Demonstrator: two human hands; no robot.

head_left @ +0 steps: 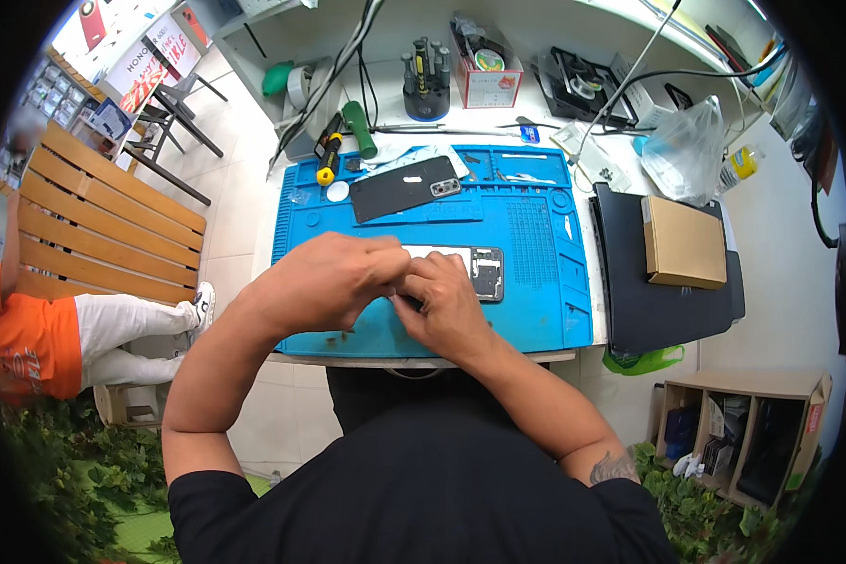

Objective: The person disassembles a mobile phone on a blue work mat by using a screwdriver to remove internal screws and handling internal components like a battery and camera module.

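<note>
An opened phone (pixel 486 274) lies long axis left-right on the blue mat (pixel 536 321), partly hidden by the left hand (pixel 336 278) and right hand (pixel 446 308), the latter nearer its exposed right end, fingers bunched narrowly, anything held impossible to tell.

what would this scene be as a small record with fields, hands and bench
left hand: fingers bent, near the opened phone; grip hidden
right hand: fingers bent beside the left hand; grip unclear
opened phone: on the blue mat, partly covered by hands
dark back panel: on the mat, beyond the phone
brown box: on a flat black stack, right of the mat
</note>
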